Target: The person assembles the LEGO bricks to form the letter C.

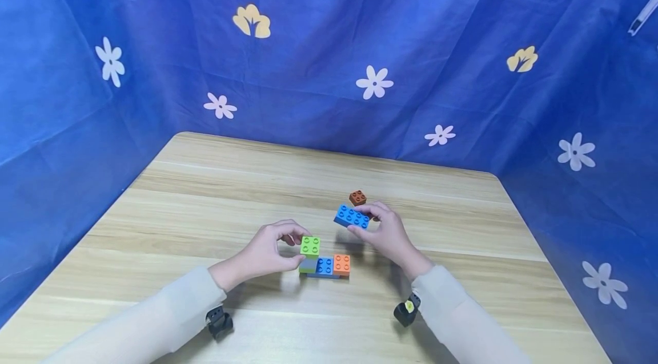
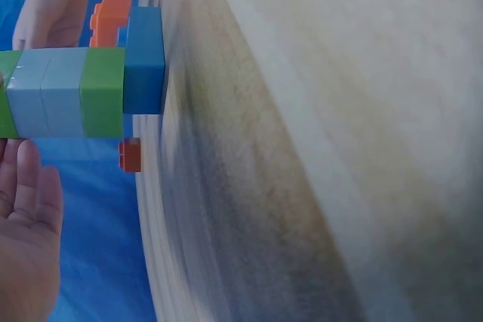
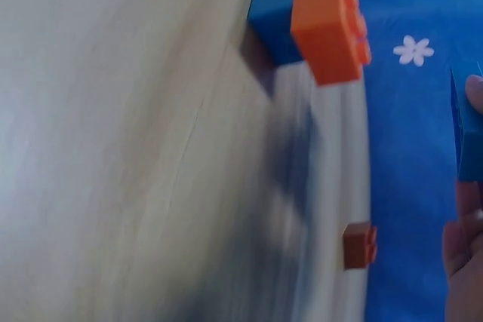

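Note:
My left hand (image 1: 269, 250) grips the upper part of a stack of toy bricks, thumb in front and fingers behind. On top is a lime green brick (image 1: 310, 246); below it come light blue-grey bricks (image 2: 49, 92) and another green brick (image 2: 103, 92). All rise from the left end of a flat blue brick (image 1: 325, 266), which carries an orange brick (image 1: 341, 264) at its right end. Higher and to the right, my right hand (image 1: 382, 232) pinches a separate blue brick (image 1: 352, 216) by its right end, studs up, above the table.
A small brown brick (image 1: 357, 198) lies on the table just beyond the right hand. The wooden table (image 1: 231, 175) meets blue patterned cloth (image 1: 308, 67) at its back and sides. Each wrist wears a black camera, such as the left wrist camera (image 1: 220, 322).

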`<state>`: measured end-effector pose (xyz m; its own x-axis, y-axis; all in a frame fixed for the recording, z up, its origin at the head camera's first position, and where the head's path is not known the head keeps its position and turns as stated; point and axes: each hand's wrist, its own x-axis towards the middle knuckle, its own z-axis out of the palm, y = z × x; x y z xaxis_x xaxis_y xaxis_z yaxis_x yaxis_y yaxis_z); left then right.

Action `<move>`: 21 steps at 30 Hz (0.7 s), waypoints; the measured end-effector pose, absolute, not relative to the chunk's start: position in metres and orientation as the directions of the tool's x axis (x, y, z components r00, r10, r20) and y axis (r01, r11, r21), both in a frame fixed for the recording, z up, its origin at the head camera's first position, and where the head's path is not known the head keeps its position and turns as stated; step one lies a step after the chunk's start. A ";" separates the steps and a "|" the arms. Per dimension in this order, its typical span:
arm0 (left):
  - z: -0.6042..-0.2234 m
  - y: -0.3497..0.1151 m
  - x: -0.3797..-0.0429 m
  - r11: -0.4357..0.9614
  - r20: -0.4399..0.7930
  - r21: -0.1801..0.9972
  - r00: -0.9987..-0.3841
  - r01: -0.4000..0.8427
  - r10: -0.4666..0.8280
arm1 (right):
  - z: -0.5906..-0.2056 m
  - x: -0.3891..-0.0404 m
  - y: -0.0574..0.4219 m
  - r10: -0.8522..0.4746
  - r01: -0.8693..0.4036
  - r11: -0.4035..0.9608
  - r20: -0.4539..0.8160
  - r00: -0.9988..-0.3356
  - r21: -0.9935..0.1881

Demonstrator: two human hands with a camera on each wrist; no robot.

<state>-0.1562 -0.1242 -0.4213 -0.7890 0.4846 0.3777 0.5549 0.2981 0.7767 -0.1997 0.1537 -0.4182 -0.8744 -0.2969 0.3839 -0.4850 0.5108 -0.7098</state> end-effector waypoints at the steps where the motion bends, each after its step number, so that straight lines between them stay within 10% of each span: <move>1: -0.421 -0.124 -0.156 0.297 0.380 0.775 -0.788 0.557 0.484 | -0.416 -0.197 0.153 -0.307 -0.497 0.503 0.391 -0.868 -0.707; 21: -0.424 -0.124 -0.154 0.312 0.387 0.765 -0.789 0.564 0.477 | -0.386 -0.168 0.131 -0.575 -0.637 0.393 0.363 -0.733 -0.663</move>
<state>-0.1542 -0.1238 -0.4235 -0.7891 0.4768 0.3873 0.5637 0.3116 0.7649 -0.1682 0.1314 -0.3865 -0.7332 -0.5748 0.3632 -0.6368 0.3931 -0.6633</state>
